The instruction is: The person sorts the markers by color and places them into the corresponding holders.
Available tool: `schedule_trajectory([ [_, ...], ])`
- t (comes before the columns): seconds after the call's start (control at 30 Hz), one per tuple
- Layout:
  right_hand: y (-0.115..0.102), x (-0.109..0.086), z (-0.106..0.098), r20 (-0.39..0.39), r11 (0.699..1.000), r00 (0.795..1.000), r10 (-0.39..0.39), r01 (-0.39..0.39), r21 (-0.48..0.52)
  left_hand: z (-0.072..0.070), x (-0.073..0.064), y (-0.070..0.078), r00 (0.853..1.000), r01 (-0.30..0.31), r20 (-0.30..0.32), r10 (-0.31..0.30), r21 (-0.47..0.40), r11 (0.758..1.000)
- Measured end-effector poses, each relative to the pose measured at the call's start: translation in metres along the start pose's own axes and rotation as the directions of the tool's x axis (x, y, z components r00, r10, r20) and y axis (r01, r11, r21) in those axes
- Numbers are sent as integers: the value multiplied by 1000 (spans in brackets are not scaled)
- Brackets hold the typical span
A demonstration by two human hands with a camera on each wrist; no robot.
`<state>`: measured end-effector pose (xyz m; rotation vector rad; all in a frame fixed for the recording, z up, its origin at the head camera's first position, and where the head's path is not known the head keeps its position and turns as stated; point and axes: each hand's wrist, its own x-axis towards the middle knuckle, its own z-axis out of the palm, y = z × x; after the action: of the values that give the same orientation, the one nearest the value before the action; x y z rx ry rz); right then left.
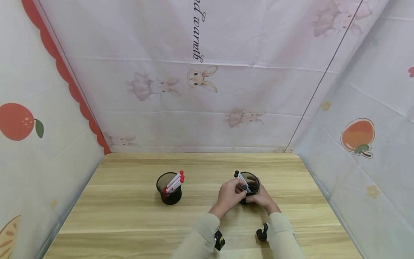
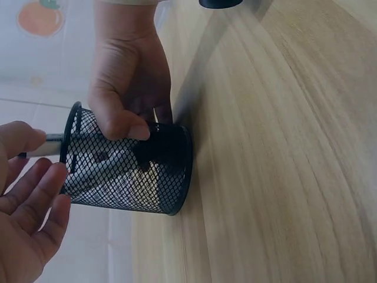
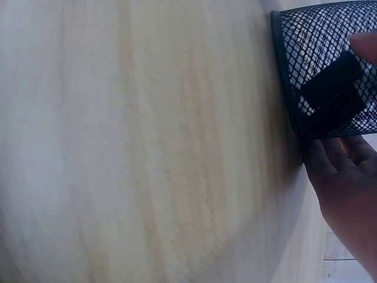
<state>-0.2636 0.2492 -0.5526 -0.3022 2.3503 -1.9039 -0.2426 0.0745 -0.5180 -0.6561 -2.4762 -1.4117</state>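
A black mesh pen cup (image 1: 251,198) stands on the table at the right, holding white markers (image 1: 243,180) with black ends. My right hand (image 1: 264,198) grips this cup low on its side, thumb and fingers around the mesh in the left wrist view. At the cup's rim, my left hand (image 1: 228,196) pinches a marker (image 2: 47,145) between thumb and forefinger; the marker's lower part is inside the cup. Through the mesh, black caps (image 3: 333,88) show near the cup's bottom in the right wrist view.
A second black mesh cup (image 1: 171,198) stands to the left, with white markers (image 1: 174,182) with red ends leaning in it. Printed cloth walls (image 1: 194,129) enclose the wooden table (image 1: 129,223) at the back and sides. Black wrist devices (image 1: 219,240) hang beside the sleeves.
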Motion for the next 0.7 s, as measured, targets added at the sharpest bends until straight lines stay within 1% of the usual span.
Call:
schedule_trajectory([
  [0.17,1,0,0,12,1000,1000,-9,9,-7,0,-2,-1,999,31,26,-31,14,999],
  [0.4,-1,-1,-1,13,1000,1000,-18,18,-14,-1,-3,-1,1000,19,8,-19,7,1000],
  [0.6,-3,-3,3,14,1000,1000,-6,6,-15,-4,-5,-3,999,53,3,-53,-9,999],
  [0.7,-5,-3,3,-1,1000,1000,-6,6,-14,-6,-5,-3,999,51,-4,-51,-12,999],
])
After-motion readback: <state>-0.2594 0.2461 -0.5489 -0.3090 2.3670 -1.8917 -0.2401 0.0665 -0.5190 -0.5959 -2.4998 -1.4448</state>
